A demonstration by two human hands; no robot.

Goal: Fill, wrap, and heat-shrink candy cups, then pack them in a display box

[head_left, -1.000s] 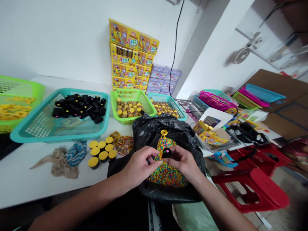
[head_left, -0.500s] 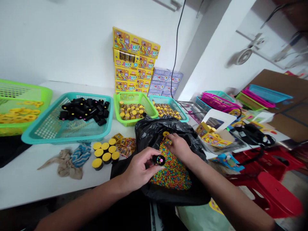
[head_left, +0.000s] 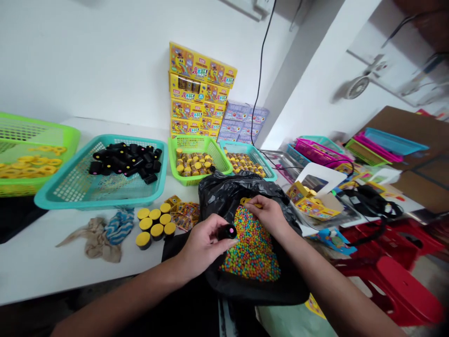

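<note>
My left hand (head_left: 205, 241) is closed around a small black cup (head_left: 227, 231), tipped so that a pink dot on its end faces me. My right hand (head_left: 268, 215) pinches a yellow plastic piece (head_left: 244, 201) with a ring-like end; the fingers cover part of it. Both hands are over a black plastic bag (head_left: 217, 189) that lies open, holding a heap of small multicoloured balls (head_left: 250, 248). Left of the bag stand several black cups with yellow lids (head_left: 156, 230), grouped together.
A teal basket (head_left: 52, 196) holds black cups; a green basket (head_left: 70, 140) holds yellow pieces. Behind the bag, a green basket (head_left: 224, 164) and a blue basket (head_left: 271, 174) contain filled cups. Yellow boxes (head_left: 201, 61) are stacked by the wall. Cloths (head_left: 101, 238) and small packets (head_left: 184, 215) lie nearby.
My right hand has closed on the yellow plastic piece at the top of the heap. The black cup in my left hand has turned more sideways and shifted slightly left.
</note>
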